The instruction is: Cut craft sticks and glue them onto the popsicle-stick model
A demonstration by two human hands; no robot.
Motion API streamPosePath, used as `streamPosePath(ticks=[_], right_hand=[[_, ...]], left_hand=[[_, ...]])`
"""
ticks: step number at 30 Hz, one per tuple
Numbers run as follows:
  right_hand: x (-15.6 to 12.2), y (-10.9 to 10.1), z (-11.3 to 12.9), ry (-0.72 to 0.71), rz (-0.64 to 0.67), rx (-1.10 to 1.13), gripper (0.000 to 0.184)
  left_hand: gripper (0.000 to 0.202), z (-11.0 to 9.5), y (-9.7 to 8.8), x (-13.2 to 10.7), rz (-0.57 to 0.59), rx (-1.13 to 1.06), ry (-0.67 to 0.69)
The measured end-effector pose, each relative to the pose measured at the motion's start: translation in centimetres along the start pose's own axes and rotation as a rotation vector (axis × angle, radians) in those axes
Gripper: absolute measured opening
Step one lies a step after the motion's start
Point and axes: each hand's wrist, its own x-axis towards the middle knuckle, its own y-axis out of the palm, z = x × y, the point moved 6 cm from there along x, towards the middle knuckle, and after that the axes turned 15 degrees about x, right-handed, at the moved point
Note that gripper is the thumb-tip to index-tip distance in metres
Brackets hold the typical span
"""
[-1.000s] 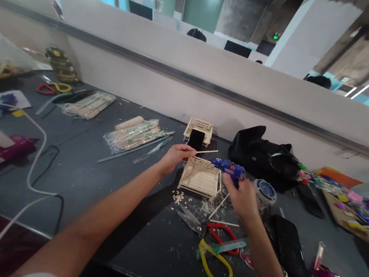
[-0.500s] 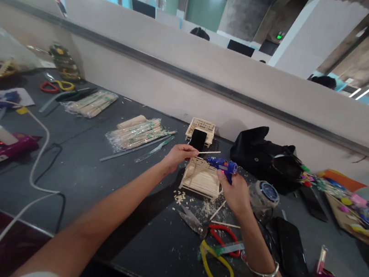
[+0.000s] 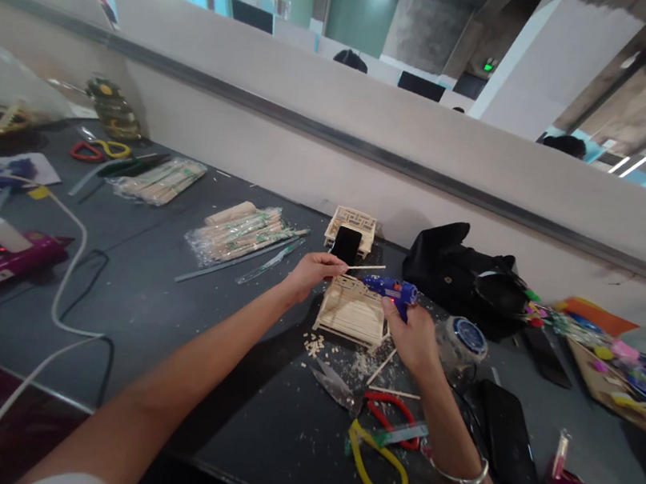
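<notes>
Between the fingertips of my left hand [image 3: 319, 269] is pinched a thin wooden stick [image 3: 368, 267], its free end pointing right. My right hand [image 3: 414, 338] is wrapped round the grip of a blue hot glue gun [image 3: 392, 287], whose nozzle points left near the stick. Below both hands stands a small piece of miniature furniture made of sticks [image 3: 352, 319], with a slatted flat top. Behind it a similar stick model [image 3: 356, 221] has a dark phone [image 3: 347, 244] leaning on it. Scissors with red and yellow handles [image 3: 378, 477] lie in front, blades apart.
Bags of wooden sticks [image 3: 245, 234] lie left of the models. To the right are a black bag [image 3: 460, 275], a clear jar [image 3: 458, 347] and a black phone [image 3: 509, 436]. A white cable [image 3: 73, 269] crosses the left side. Stick offcuts [image 3: 315, 344] are scattered near the scissors.
</notes>
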Motion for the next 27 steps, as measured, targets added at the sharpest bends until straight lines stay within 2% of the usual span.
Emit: streamPosePath(ticks=[12, 27], right_hand=[[0.30, 0.14, 0.00, -0.011, -0.010, -0.008, 0.028], [0.08, -0.35, -0.02, 0.004, 0.008, 0.036, 0.037]], left_hand=[[0.017, -0.26, 0.11, -0.16, 0.012, -0.020, -0.002], [0.013, -0.69, 0.13, -0.47, 0.004, -0.017, -0.008]])
